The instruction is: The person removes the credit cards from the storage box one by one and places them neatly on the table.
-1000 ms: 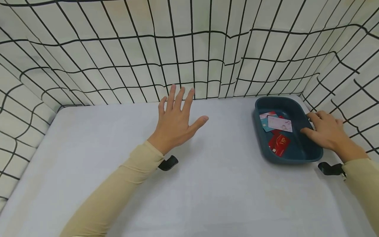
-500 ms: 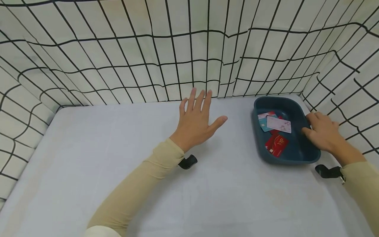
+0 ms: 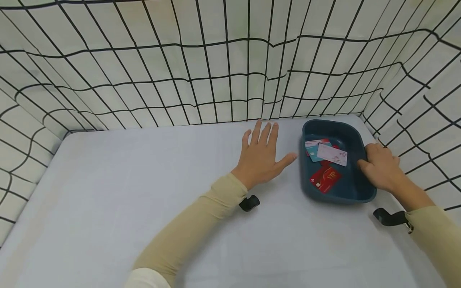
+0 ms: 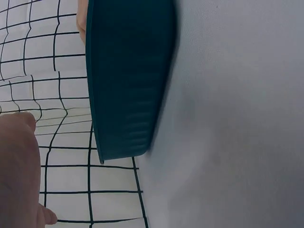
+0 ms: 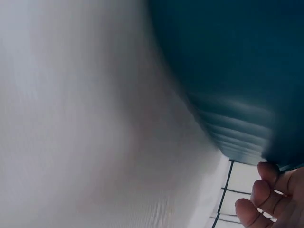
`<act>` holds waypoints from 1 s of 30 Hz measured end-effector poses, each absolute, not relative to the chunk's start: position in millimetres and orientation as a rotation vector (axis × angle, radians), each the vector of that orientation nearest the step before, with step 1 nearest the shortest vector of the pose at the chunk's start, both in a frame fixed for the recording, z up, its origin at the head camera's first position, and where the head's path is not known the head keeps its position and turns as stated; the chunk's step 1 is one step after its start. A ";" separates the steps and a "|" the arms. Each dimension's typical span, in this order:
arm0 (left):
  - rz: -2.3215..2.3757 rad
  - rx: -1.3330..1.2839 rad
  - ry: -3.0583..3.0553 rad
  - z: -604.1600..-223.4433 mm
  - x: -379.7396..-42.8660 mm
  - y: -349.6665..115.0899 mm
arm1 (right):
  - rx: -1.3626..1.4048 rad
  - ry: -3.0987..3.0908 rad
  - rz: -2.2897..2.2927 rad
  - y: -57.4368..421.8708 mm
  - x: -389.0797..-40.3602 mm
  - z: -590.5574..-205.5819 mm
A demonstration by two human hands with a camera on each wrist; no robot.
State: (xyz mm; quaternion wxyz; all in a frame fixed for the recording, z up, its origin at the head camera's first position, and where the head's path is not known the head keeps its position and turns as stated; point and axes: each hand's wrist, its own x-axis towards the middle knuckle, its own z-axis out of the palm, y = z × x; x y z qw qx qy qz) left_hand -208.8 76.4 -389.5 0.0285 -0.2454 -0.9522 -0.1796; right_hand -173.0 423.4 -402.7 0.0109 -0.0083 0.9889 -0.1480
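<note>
A dark teal plastic basin [image 3: 354, 186] stands toward the right of the white surface in the head view. Several cards lie inside: a pale card [image 3: 332, 154] over a light blue one [image 3: 312, 152], and a red VIP card [image 3: 325, 179] nearer the front. My right hand [image 3: 382, 168] grips the basin's right rim, thumb over the inner side; the right wrist view shows its fingers [image 5: 270, 197] at the outer wall. My left hand [image 3: 257, 160], fingers spread and straight, is just left of the basin, apart from it. The left wrist view shows the basin's outer side [image 4: 128, 85].
Black wire mesh [image 3: 216, 80] with pale backing rises behind and on both sides of the white surface [image 3: 126, 192]. Black devices, one below the left wrist [image 3: 249, 203] and one below the right [image 3: 389, 217], sit by the beige sleeves.
My left hand has moved right, toward the basin, its fingers still spread. The basin and my right hand appear slightly further left in view, as does the mesh. The right hand keeps hold of the rim.
</note>
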 end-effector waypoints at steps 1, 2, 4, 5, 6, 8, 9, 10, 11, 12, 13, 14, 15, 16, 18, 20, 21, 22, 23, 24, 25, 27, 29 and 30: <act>-0.550 -0.758 -2.943 -391.0 -208.7 80.2 | -0.017 3.085 -0.468 421.7 -172.1 -402.8; -0.549 -0.758 -2.950 -392.2 -208.4 84.1 | -0.011 3.087 -0.468 420.0 -171.1 -403.1; -0.541 -0.751 -2.960 -395.0 -207.5 92.3 | -0.006 3.092 -0.474 416.1 -169.1 -403.9; -0.530 -0.745 -2.966 -396.6 -206.9 96.5 | -0.005 3.095 -0.477 413.9 -168.1 -404.4; -0.518 -0.740 -2.975 -397.8 -205.9 100.6 | -0.006 3.096 -0.483 411.8 -166.8 -405.1; -0.484 -0.737 -2.976 -400.3 -203.1 108.7 | 0.003 3.105 -0.493 407.4 -163.8 -406.5; -0.466 -0.738 -2.970 -401.5 -201.8 112.5 | 0.014 3.109 -0.499 405.0 -162.3 -407.0; -0.448 -0.740 -2.962 -402.6 -200.5 115.9 | 0.028 3.114 -0.503 402.9 -160.7 -407.4; -0.428 -0.740 -2.959 -403.6 -198.9 118.7 | 0.044 3.117 -0.508 400.8 -159.2 -407.7; -0.417 -0.743 -2.952 -404.2 -197.3 121.2 | 0.061 3.122 -0.507 398.8 -157.9 -408.0; -0.404 -0.746 -2.943 -404.9 -196.0 123.4 | 0.079 3.127 -0.506 396.9 -156.6 -407.9; -0.393 -0.749 -2.934 -405.5 -194.8 125.1 | 0.093 3.131 -0.504 395.6 -155.7 -407.9; -0.389 -0.752 -2.926 -405.9 -193.8 126.4 | 0.107 3.134 -0.505 393.8 -155.0 -407.5; -0.386 -0.753 -2.919 -406.3 -192.9 126.8 | 0.115 3.138 -0.505 391.7 -154.5 -407.6; -0.379 -0.761 -2.901 -407.0 -191.3 127.3 | 0.116 3.145 -0.499 388.5 -153.8 -407.8; -0.365 -0.764 -2.878 -407.9 -190.7 127.2 | 0.112 3.146 -0.504 386.2 -153.2 -407.7; -0.357 -0.769 -2.865 -408.2 -190.5 127.1 | 0.113 3.144 -0.508 385.4 -152.8 -407.6; -0.344 -0.775 -2.853 -408.7 -190.4 127.0 | 0.115 3.142 -0.514 384.8 -152.3 -407.6; -0.325 -0.783 -2.840 -408.8 -190.4 127.0 | 0.118 3.136 -0.521 384.7 -151.8 -407.7; -0.307 -0.789 -2.828 -409.0 -190.5 127.1 | 0.127 3.132 -0.533 384.5 -151.2 -407.7; -0.280 -0.796 -2.815 -409.3 -190.9 127.3 | 0.135 3.129 -0.541 384.5 -150.7 -407.6; -0.220 -0.808 -2.792 -409.1 -191.2 128.1 | 0.147 3.130 -0.543 384.5 -149.9 -407.8; -0.161 -0.809 -2.794 -408.4 -191.2 129.4 | 0.147 3.130 -0.537 384.3 -149.6 -408.1; -0.137 -0.808 -2.800 -408.3 -191.0 130.1 | 0.146 3.130 -0.532 384.1 -149.4 -408.4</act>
